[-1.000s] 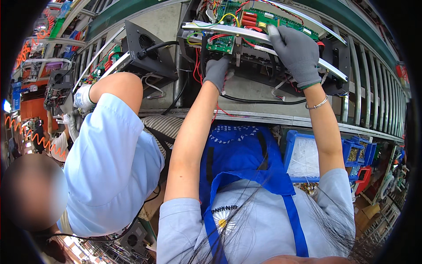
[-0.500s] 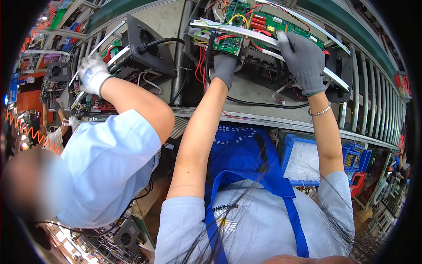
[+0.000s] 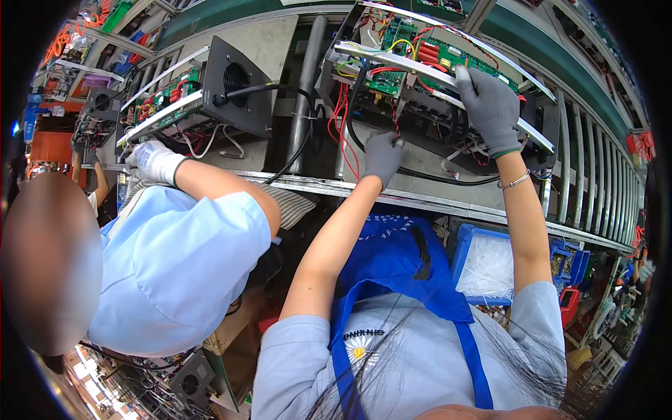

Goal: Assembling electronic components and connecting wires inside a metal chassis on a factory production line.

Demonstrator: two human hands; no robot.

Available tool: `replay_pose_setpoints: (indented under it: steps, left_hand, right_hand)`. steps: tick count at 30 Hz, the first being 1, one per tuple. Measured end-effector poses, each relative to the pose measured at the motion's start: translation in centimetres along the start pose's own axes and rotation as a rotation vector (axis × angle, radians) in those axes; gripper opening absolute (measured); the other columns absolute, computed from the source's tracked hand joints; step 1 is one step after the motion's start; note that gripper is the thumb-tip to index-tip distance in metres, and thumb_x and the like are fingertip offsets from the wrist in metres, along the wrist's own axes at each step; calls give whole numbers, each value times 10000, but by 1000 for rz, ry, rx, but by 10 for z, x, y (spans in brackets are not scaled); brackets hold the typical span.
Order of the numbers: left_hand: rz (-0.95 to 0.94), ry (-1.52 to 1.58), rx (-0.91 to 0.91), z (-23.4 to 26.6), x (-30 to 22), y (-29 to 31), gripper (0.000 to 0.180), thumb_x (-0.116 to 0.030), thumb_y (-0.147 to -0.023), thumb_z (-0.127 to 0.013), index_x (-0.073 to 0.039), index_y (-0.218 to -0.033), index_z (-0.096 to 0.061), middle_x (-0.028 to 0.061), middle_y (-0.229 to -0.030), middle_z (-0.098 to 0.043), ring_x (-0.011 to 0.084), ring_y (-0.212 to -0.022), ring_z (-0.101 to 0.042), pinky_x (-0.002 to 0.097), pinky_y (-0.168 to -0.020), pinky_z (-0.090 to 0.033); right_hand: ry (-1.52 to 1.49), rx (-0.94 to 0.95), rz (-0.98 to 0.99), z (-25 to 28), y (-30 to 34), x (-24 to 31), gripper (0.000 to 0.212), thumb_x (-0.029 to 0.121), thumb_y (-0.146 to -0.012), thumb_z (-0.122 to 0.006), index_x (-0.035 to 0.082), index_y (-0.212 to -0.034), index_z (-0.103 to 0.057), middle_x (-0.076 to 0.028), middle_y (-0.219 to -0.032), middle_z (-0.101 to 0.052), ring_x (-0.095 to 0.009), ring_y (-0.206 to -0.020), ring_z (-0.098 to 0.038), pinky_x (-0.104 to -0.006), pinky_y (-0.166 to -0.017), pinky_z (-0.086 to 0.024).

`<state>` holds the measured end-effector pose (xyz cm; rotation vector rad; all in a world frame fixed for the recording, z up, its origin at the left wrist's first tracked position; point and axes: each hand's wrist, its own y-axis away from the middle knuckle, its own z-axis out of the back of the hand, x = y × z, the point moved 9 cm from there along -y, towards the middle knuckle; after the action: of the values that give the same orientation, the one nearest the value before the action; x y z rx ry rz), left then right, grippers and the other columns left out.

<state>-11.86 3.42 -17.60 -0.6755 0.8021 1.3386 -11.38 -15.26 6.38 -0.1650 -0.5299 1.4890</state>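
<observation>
In front of me stands an open electronics chassis with a green circuit board [image 3: 448,59] and pale metal rails along its top. My right hand [image 3: 490,112], in a grey glove, is closed over the near metal rail [image 3: 427,72], its thumb on the rail's upper side. My left hand [image 3: 383,157], also grey-gloved, is closed at the chassis's near side. A thin twisted red-and-dark wire [image 3: 397,124] runs up from its fingertips toward the board. Left of that hand, loose red wires [image 3: 341,115] hang from the chassis, and a thick black cable [image 3: 448,180] lies on the plate below.
To the left a co-worker's white-gloved hand [image 3: 155,162] is at a second chassis with a black fan panel [image 3: 241,87]. Metal rollers [image 3: 602,164] line the conveyor at right. Below its edge sits a blue bin [image 3: 463,259] of clear strips, beside small blue parts boxes [image 3: 570,262].
My left hand has come out from under the board toward me, now with the twisted wire at its fingers. My right hand stays on the rail. The co-worker's gloved hand has lowered.
</observation>
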Motion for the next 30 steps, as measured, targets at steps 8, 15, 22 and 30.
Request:
replay_pose_setpoints:
  steps: [8, 15, 22, 30]
  left_hand:
    - [611, 773, -45, -29, 89, -82, 292, -134, -821, -649, -19, -1090, -651, 94, -993, -692, 212, -838, -680, 365, -641, -548]
    - [389, 745, -107, -28, 143, -102, 370, -51, -849, -628, -79, -1217, -621, 65, -1135, -685, 194, -986, -652, 363, -826, -515]
    - [8, -161, -118, -22, 45, -66, 291, -244, -730, -649, -64, -955, -691, 174, -894, -681, 387, -837, -639, 496, -765, -491]
    - [-124, 105, -194, -5, 15, -66, 366, -100, -801, -574, -89, -1162, -637, 174, -1129, -624, 356, -1051, -590, 423, -898, -476]
  right_hand:
    - [-1, -55, 49, 5, -1, 11, 413, 406, -956, -485, 100, -716, -623, -127, -621, -567, -329, -589, -588, -433, -498, -413]
    - [-27, -105, 120, 0, -7, 32, 281, 337, -923, -559, 108, -788, -649, -97, -670, -590, -305, -613, -592, -429, -519, -420]
    - [47, -72, 37, -9, 9, -16, 212, 262, -887, -617, 114, -1014, -700, -125, -946, -683, -306, -841, -657, -381, -719, -505]
    - [17, 36, -88, -25, 15, -47, 298, 299, -993, -512, 91, -1118, -686, -117, -928, -694, -238, -823, -667, -311, -739, -492]
